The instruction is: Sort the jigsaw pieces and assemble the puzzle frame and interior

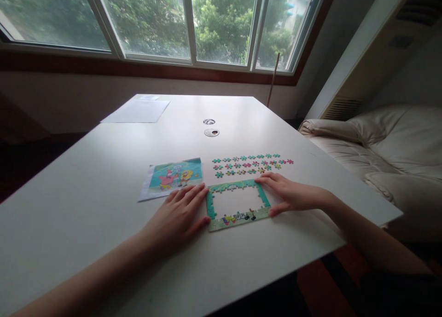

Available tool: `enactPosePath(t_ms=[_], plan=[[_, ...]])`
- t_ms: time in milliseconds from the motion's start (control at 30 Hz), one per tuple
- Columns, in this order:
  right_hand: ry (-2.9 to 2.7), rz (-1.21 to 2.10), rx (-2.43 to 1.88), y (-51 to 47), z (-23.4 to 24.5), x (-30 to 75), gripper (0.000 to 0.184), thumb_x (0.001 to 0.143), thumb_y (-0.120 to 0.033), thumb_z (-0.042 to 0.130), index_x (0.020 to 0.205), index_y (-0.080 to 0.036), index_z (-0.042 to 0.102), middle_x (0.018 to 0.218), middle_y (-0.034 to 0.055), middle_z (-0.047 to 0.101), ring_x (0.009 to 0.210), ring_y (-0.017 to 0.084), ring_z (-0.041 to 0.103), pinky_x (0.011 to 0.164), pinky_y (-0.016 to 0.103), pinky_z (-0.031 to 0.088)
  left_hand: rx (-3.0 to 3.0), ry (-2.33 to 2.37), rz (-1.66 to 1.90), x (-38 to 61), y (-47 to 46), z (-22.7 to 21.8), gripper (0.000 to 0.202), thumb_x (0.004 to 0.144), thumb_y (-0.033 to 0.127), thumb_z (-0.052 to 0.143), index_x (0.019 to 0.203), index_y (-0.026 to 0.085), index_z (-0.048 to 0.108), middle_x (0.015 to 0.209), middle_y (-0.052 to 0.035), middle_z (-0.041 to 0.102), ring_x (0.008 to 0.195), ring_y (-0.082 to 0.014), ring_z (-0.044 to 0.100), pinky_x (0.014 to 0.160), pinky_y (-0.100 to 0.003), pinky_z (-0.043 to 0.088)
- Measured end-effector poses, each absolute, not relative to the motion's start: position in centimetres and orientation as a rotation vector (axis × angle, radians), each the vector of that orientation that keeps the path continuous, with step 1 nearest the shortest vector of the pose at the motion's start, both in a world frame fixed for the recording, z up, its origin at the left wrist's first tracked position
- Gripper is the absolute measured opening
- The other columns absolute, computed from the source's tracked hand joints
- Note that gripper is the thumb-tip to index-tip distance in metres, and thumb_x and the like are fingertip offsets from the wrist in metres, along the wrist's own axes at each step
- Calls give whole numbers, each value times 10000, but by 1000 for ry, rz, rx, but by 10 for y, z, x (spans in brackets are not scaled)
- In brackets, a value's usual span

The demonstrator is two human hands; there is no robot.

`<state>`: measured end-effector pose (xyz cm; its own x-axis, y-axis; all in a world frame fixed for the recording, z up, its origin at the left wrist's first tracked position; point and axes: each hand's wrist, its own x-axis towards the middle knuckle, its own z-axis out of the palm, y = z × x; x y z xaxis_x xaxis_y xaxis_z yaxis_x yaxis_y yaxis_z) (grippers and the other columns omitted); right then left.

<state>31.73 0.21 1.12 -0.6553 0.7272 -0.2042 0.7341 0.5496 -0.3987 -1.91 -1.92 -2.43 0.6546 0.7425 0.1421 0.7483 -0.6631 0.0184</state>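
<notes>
A puzzle frame [239, 221] with a teal and pale green printed border and notched inner edges lies flat on the white table. My left hand [181, 211] rests flat along its left side, fingers stretched and fingertips and thumb touching that edge. At the opposite side is my right hand [288, 193], its fingers at the upper right corner and its thumb apart at the lower right corner. Loose puzzle pieces [246, 165] lie in three rows beyond the frame. Left of the frame, partly behind my left hand, is a cartoon picture sheet [176, 174].
Farther back on the white table [86, 206] lie two small round items [212, 132], with white paper sheets [138, 111] at the far left corner. A cream sofa [362, 142] stands at the right. Behind the table are windows and a thin stick [273, 80].
</notes>
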Motion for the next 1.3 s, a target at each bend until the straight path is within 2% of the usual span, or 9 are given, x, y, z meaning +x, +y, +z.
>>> enactPosePath(t_ms=[400, 533, 700, 833, 967, 1300], plan=[[2749, -747, 1289, 3, 10, 321, 850, 720, -638, 537, 1389, -183, 277, 1369, 142, 295, 1281, 286, 294, 1068, 401, 263, -2836, -1280, -205, -19, -19, -22, 558, 914, 468, 343, 1366, 141, 362, 1400, -118, 392, 1245, -299, 366, 990, -454, 333], [2747, -739, 1280, 4, 9, 321, 859, 723, -636, 536, 1384, -149, 283, 1362, 151, 297, 1284, 278, 286, 1074, 381, 261, -2799, -1270, -198, -18, -21, -22, 533, 923, 440, 336, 1358, 135, 370, 1394, -118, 399, 1256, -290, 358, 1003, -440, 335], [2732, -735, 1292, 4, 11, 320, 861, 719, -641, 537, 1385, -157, 286, 1365, 141, 302, 1281, 272, 294, 1072, 372, 269, -2540, -1354, -264, -19, -31, -18, 523, 895, 404, 403, 1284, 60, 463, 1340, -200, 439, 1261, -359, 341, 1007, -492, 319], [2725, -726, 1296, 3, 11, 320, 855, 723, -643, 531, 1390, -170, 281, 1374, 136, 297, 1282, 272, 299, 1072, 377, 270, -2372, -1462, -172, -21, -38, -15, 542, 885, 410, 405, 1192, -18, 532, 1232, -276, 509, 1155, -399, 455, 934, -510, 380], [2733, -742, 1298, 3, 10, 321, 852, 720, -642, 535, 1392, -182, 283, 1380, 136, 296, 1279, 281, 308, 1069, 391, 272, -2390, -1495, -53, -21, -42, -12, 476, 912, 358, 334, 1133, 20, 585, 1127, -240, 593, 1021, -349, 564, 831, -461, 462], [2760, -733, 1300, 2, 12, 319, 848, 723, -651, 522, 1382, -164, 306, 1361, 148, 329, 1277, 290, 314, 1067, 395, 281, -2445, -1498, -113, -22, -41, -12, 441, 903, 331, 368, 1144, 28, 580, 1145, -237, 580, 1015, -354, 559, 804, -466, 462]])
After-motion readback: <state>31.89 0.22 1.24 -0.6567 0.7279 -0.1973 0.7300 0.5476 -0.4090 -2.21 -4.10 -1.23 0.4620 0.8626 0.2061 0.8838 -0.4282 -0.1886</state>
